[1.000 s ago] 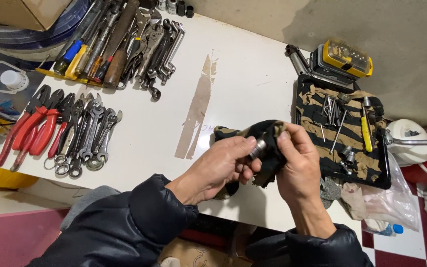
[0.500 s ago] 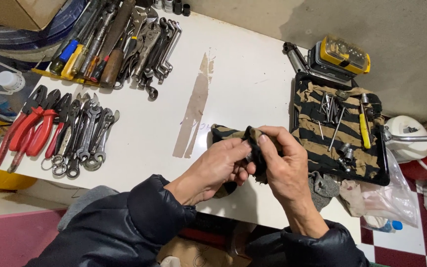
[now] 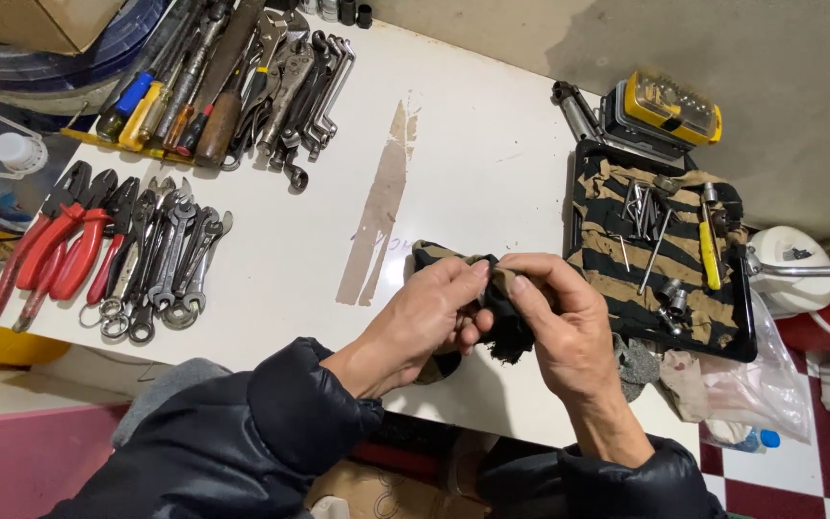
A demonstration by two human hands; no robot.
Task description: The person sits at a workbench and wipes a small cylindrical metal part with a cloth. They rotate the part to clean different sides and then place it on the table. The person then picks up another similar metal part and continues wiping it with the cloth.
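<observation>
both hands, left hand (image 3: 431, 312) and right hand (image 3: 559, 322), pinch the dark rag (image 3: 508, 327) near the tray (image 3: 742, 341); a loose grip could drop it.

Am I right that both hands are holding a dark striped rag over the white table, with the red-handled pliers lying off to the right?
Not quite: the head view shows the red-handled pliers on the left. Both the left hand and right hand do hold the dark striped rag over the white table.
</observation>
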